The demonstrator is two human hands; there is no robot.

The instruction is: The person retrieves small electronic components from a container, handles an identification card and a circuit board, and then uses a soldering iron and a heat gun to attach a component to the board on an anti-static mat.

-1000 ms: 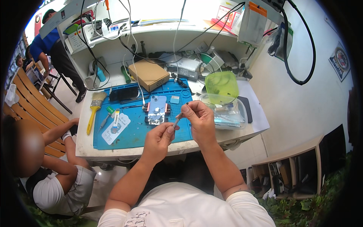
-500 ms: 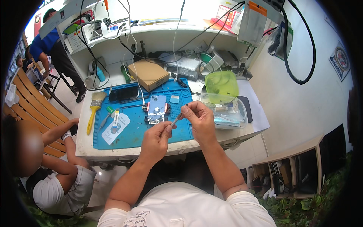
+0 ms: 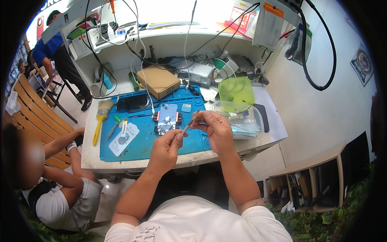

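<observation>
"Left hand?"
"Pinching a slim grey tool — thumb against fingers."
"And the right hand?"
"Pinching its upper end — the tool slants over the blue mat, near the blue phone."

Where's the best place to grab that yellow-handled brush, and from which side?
Probably mid-way along the yellow handle, from the near side: it is long, slim and points toward you, with the bristles at the far end. The left hand is nearer, though its fingertips grip a slim item now.
</observation>
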